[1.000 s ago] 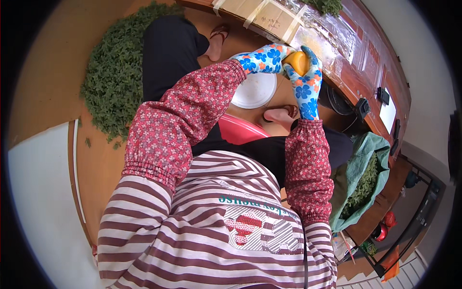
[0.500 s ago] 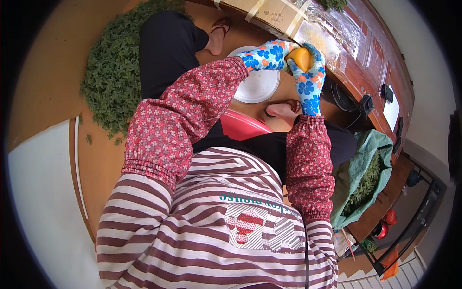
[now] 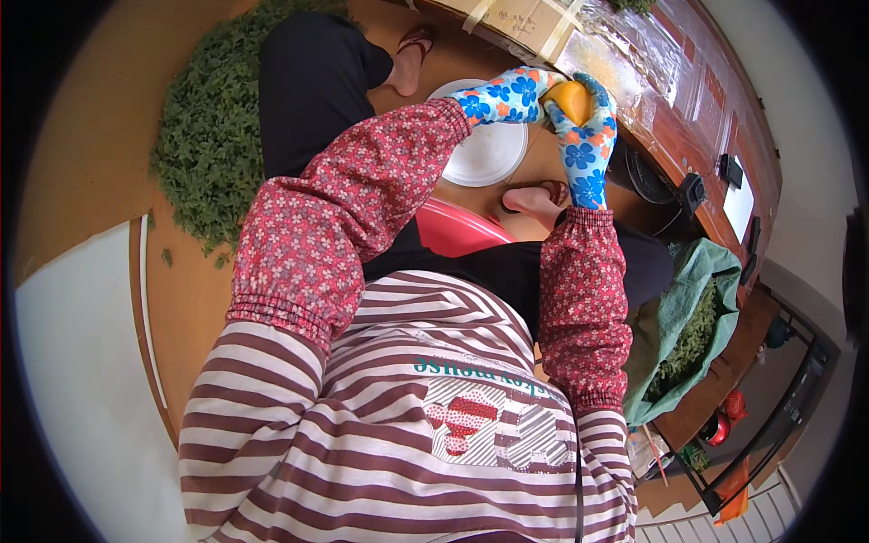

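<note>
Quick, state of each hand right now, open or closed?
Left hand: at the yellow-orange object; open or closed, I can't tell.
Right hand: closed, holding the yellow-orange object.

1. Gloves: pale blue, printed with blue and orange flowers.
2. Rounded object: plain golden yellow.
3. Sleeve covers: red, scattered with small pale flowers.
4. Shirt: brown and white stripes, with green lettering.
5. Trousers: black.
6. Leaf pile: deep green.
7. Sack: soft blue-green.
8. Basin: pinkish red.
9. Table: reddish brown.
10. Floor: orange-brown.
11. Cardboard box: tan.
</note>
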Action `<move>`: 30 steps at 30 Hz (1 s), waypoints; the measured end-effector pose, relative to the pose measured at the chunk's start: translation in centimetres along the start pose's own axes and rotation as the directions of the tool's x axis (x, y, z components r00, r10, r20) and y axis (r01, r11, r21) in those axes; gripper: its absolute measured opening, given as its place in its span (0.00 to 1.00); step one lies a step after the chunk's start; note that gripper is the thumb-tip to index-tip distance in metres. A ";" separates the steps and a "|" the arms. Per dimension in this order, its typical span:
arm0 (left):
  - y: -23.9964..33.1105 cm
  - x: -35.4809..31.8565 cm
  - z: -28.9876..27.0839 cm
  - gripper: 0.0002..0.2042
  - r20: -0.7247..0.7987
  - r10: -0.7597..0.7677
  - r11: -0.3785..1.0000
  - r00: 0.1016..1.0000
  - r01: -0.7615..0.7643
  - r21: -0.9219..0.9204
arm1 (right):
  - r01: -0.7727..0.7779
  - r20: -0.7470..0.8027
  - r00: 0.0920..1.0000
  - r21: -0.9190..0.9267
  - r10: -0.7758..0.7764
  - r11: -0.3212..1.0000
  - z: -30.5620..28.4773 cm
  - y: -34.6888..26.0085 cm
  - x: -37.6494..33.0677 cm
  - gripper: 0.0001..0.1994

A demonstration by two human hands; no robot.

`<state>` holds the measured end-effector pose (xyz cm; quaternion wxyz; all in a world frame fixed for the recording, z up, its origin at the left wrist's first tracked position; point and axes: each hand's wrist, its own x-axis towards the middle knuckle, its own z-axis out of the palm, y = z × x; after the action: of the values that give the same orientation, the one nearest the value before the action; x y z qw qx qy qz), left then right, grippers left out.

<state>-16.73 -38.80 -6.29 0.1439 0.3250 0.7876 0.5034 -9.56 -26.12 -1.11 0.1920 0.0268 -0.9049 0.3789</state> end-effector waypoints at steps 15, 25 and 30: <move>1.7 -0.2 -0.5 0.24 0.014 -0.004 1.000 1.000 0.004 -0.007 | 0.036 -0.004 0.999 0.006 -0.036 0.999 -0.4 0.4 -0.1 0.20; 1.3 -0.2 -1.9 0.31 0.229 0.055 0.920 0.972 0.040 -0.390 | -0.003 0.206 0.978 0.110 -0.020 0.994 -2.4 0.8 0.3 0.28; 2.2 -0.3 -1.3 0.32 0.112 0.055 0.998 0.992 -0.052 -0.030 | -0.058 0.074 0.996 0.013 0.057 0.998 -2.1 1.1 0.0 0.28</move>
<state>-16.43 -39.30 -3.76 0.1791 0.3718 0.7624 0.4984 -9.10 -23.86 -0.52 0.1475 0.0160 -0.9089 0.3898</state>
